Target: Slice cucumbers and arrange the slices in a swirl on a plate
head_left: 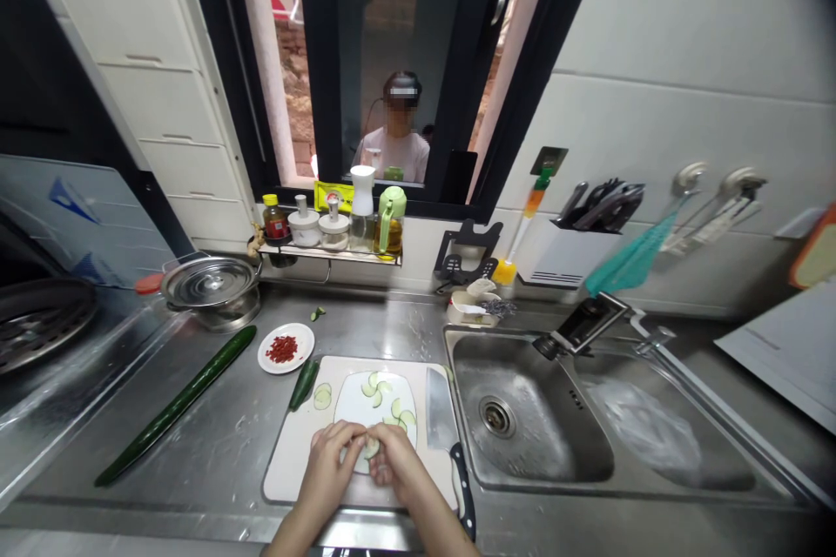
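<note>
Yellow packet [323,193] print is too small to read; both hands [334,454] [393,454], nearly closed, pinch a cucumber slice [372,449].

No words, brand names or numbers can be read. A red label with pale marks too small to make out sits on the yellow-capped bottle [275,222] on the rack. Beside it, partly hidden behind the jars, a yellow packet [325,197] bears dark printing and a reddish round emblem, both illegible. On the pale panel [39,226] at far left stands a blue, pointed mark, with more blue lower down; neither shows legible lettering.
</note>
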Motion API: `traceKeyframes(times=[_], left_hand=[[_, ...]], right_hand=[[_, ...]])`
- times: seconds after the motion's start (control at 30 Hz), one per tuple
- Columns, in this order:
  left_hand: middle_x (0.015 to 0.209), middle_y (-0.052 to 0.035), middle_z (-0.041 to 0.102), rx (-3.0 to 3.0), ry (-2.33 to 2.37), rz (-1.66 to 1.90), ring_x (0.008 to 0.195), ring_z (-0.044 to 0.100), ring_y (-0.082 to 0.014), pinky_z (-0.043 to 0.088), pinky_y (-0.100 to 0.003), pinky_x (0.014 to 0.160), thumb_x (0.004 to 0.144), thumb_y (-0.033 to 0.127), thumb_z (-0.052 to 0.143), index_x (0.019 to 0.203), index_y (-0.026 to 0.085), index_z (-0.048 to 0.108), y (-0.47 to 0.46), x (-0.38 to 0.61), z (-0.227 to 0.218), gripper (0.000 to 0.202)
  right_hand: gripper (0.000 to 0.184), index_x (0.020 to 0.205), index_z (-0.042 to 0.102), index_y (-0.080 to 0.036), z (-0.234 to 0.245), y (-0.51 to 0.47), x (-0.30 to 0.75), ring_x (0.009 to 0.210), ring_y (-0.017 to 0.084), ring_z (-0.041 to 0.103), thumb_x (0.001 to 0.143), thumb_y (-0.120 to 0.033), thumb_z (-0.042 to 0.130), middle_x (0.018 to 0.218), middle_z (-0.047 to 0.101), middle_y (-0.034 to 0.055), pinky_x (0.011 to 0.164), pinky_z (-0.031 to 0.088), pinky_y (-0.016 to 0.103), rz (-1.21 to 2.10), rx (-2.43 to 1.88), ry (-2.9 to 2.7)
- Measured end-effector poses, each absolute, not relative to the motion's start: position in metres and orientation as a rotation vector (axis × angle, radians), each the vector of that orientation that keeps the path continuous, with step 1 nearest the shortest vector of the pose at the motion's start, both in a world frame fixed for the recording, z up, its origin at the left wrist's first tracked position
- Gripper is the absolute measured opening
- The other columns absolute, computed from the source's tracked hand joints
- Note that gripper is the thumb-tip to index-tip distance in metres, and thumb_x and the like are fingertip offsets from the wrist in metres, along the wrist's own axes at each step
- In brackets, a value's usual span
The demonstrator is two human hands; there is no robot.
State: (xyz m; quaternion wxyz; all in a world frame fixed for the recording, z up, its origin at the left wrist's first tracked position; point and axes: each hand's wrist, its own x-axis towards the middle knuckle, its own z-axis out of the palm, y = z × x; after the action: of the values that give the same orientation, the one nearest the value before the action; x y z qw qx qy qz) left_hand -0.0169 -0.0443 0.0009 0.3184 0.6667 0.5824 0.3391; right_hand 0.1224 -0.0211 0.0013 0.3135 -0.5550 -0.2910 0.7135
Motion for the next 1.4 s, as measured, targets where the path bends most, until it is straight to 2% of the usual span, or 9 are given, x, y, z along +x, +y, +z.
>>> traceKeyframes(times=[0.13,0.3,0.47,0.57,0.63,0.77,0.93,1.1,1.4], left_hand=[[0.093,-0.0079,0.069,1.731,1.533,0.927,0.093,0.061,-0.0239,0.044,-0.038,0.09,0.088,0.041,0.044,0.09,0.023,0.07,-0.048,-0.014,-0.001,0.031],[0.095,-0.0092,0.069,1.543,1.501,1.005,0.091,0.06,-0.023,0.046,-0.036,0.087,0.082,0.046,0.052,0.094,0.021,0.07,-0.048,-0.012,-0.011,0.034],[0.079,-0.0051,0.068,1.123,1.424,0.976,0.069,0.06,-0.0169,0.047,-0.028,0.066,0.074,0.056,0.052,0.114,0.014,0.062,-0.046,-0.016,-0.014,0.059],[0.079,-0.0041,0.067,0.935,1.359,0.828,0.06,0.056,-0.0136,0.038,-0.023,0.052,0.074,0.067,0.045,0.12,0.015,0.058,-0.047,-0.017,-0.01,0.07],[0.083,-0.0043,0.067,0.857,1.307,0.799,0.06,0.055,-0.012,0.033,-0.021,0.049,0.074,0.07,0.045,0.123,0.017,0.056,-0.049,-0.017,-0.006,0.073],[0.079,-0.0012,0.063,0.756,1.234,0.89,0.059,0.05,-0.0084,0.029,-0.018,0.05,0.068,0.06,0.061,0.125,0.016,0.053,-0.05,-0.018,0.0,0.073],[0.062,0.0056,0.052,0.692,1.207,0.983,0.054,0.041,-0.006,0.022,-0.018,0.049,0.056,0.045,0.077,0.122,0.015,0.055,-0.046,-0.02,0.002,0.076],[0.058,0.0079,0.046,0.694,1.199,1.008,0.05,0.035,-0.0042,0.02,-0.019,0.048,0.054,0.039,0.079,0.117,0.014,0.06,-0.044,-0.02,-0.001,0.071],[0.057,0.0068,0.049,0.783,1.243,1.085,0.051,0.041,-0.0056,0.027,-0.019,0.051,0.055,0.035,0.076,0.095,0.014,0.065,-0.036,-0.021,-0.003,0.046]], right_hand=[[0.021,0.074,0.056,-0.018,0.004,-0.024,0.124,0.04,0.007,0.045,0.071,-0.038,0.058,0.052,0.051,-0.0039,0.038,0.023,0.017,1.941,-1.435,-0.701],[0.024,0.071,0.054,-0.018,-0.002,-0.023,0.125,0.039,0.006,0.044,0.072,-0.042,0.058,0.054,0.053,-0.0043,0.038,0.023,0.017,1.8,-1.419,-0.866],[0.026,0.067,0.053,-0.017,-0.003,-0.019,0.128,0.038,0.007,0.044,0.073,-0.042,0.056,0.048,0.052,-0.0048,0.04,0.028,0.018,1.671,-1.439,-1.024],[0.022,0.067,0.054,-0.017,0.002,-0.018,0.128,0.039,0.007,0.044,0.073,-0.038,0.055,0.048,0.052,-0.0048,0.041,0.029,0.018,1.657,-1.444,-1.091],[0.019,0.066,0.053,-0.017,0.007,-0.02,0.126,0.04,0.007,0.045,0.073,-0.035,0.053,0.049,0.053,-0.0043,0.041,0.029,0.018,1.657,-1.441,-1.134],[0.016,0.066,0.053,-0.016,0.011,-0.023,0.124,0.04,0.006,0.043,0.073,-0.031,0.053,0.055,0.058,-0.0028,0.042,0.03,0.019,1.662,-1.402,-1.226],[0.015,0.064,0.052,-0.017,0.007,-0.023,0.125,0.041,0.007,0.044,0.071,-0.03,0.055,0.045,0.05,-0.0057,0.042,0.03,0.018,1.666,-1.427,-1.285],[0.016,0.063,0.052,-0.017,0.004,-0.025,0.127,0.041,0.007,0.044,0.072,-0.03,0.055,0.045,0.05,-0.0061,0.043,0.03,0.018,1.678,-1.462,-1.295],[0.019,0.067,0.053,-0.017,0.008,-0.012,0.132,0.039,0.007,0.046,0.076,-0.032,0.059,0.046,0.051,-0.0063,0.04,0.033,0.017,1.727,-1.511,-1.355]])
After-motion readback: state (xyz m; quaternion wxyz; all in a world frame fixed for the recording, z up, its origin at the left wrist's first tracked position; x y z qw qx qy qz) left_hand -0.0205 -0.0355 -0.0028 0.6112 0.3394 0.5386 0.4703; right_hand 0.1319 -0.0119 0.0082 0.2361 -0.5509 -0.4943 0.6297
